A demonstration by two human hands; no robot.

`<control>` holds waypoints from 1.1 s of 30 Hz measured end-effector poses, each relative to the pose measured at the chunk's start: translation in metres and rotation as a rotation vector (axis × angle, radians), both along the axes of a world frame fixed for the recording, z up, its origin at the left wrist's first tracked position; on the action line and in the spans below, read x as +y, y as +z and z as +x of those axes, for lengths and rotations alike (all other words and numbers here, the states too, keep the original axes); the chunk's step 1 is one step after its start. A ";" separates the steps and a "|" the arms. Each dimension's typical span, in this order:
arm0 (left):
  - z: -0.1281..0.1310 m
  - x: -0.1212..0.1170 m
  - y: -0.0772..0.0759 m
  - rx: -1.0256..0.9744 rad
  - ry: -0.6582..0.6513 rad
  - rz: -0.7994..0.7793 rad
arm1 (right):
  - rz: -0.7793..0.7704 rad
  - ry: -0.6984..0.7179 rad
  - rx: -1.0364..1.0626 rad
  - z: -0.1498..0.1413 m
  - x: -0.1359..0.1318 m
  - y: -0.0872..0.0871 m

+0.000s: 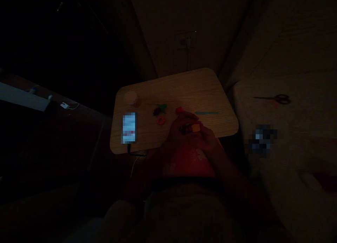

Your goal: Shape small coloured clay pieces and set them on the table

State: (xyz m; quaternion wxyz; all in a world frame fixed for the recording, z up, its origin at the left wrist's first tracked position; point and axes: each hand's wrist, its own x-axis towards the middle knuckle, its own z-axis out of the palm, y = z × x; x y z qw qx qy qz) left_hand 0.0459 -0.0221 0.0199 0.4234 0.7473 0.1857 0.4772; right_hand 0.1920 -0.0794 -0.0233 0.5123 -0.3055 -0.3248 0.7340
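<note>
The scene is very dark. Near the table's front edge, my left hand (178, 126) and my right hand (206, 137) come together with fingers curled around a small orange block (196, 127). Dim light hides exactly which fingertips press on it. A dark patch lies beside it between the hands, and I cannot make out what it is. Just beyond my left hand sits a small red piece (179, 110). To the left lie a pink-red ring (160, 120), a green piece (162, 108) and a dark lump (156, 112). A thin blue-green strip (206, 113) lies beyond my right hand.
The small wooden table (179, 85) has rounded corners. At its left stand a lidded tub (131, 98) and a lit phone (129, 128) with a cable. Scissors (279, 99) lie on the pale surface to the right. A wall socket (186, 40) is behind.
</note>
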 end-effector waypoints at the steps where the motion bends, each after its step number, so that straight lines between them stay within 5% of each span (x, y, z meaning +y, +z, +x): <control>1: 0.000 0.000 -0.001 0.006 0.005 -0.002 | -0.026 -0.010 0.111 0.000 0.000 0.001; 4: -0.002 0.002 -0.004 -0.002 0.024 -0.018 | -0.112 0.032 0.365 -0.002 0.002 0.006; 8: -0.005 0.007 -0.007 -0.029 0.018 -0.002 | -0.115 0.068 0.451 -0.004 0.002 0.010; 33: -0.003 0.006 0.001 -0.069 0.077 0.064 | -0.224 -0.032 0.321 -0.004 0.003 0.007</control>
